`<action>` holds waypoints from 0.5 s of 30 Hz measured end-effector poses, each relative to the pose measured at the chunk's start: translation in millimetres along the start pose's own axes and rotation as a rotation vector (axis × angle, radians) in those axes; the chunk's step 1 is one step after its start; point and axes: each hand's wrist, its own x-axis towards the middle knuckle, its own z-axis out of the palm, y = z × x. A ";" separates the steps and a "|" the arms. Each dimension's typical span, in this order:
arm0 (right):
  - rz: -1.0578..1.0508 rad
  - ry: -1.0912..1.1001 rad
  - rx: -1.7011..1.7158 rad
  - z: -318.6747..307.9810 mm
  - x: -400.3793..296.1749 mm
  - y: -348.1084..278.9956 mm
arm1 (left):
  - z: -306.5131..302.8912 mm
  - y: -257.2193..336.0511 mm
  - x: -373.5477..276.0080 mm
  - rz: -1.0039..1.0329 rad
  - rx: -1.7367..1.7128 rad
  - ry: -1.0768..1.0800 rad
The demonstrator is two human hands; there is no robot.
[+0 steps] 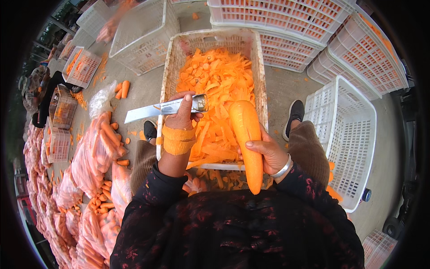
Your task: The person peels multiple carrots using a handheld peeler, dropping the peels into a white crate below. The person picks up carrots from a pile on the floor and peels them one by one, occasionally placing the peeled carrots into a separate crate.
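Observation:
My left hand grips a flat metal-bladed hand tool, its broad blade pointing left. Two carrot peel strips lie across my left wrist. A large orange carrot is held in my right hand, thumb across its front, thick end up and tapered end towards my body. The carrot's surface looks smooth and peeled, with a few pale marks. Beneath both hands stands a dirty white plastic crate between my feet. It is heaped with carrot peelings and cut carrot ends.
An open white crate stands to my right, carrots beside it. Stacked crates line the far side; another crate is at far left. Plastic bags of carrots and loose carrots lie on the floor to my left.

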 end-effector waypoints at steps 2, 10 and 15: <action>-0.104 0.027 -0.134 5.4 0.3 -6.5 | 3.4 14.5 -13.4 0.012 -0.034 -0.123; 0.209 -0.134 0.098 -7.1 -6.1 -10.1 | 19.3 21.8 -59.7 0.113 0.195 -0.535; 0.309 -0.095 0.065 -6.7 -8.0 -8.8 | 24.8 17.7 -72.4 -0.042 0.088 -0.712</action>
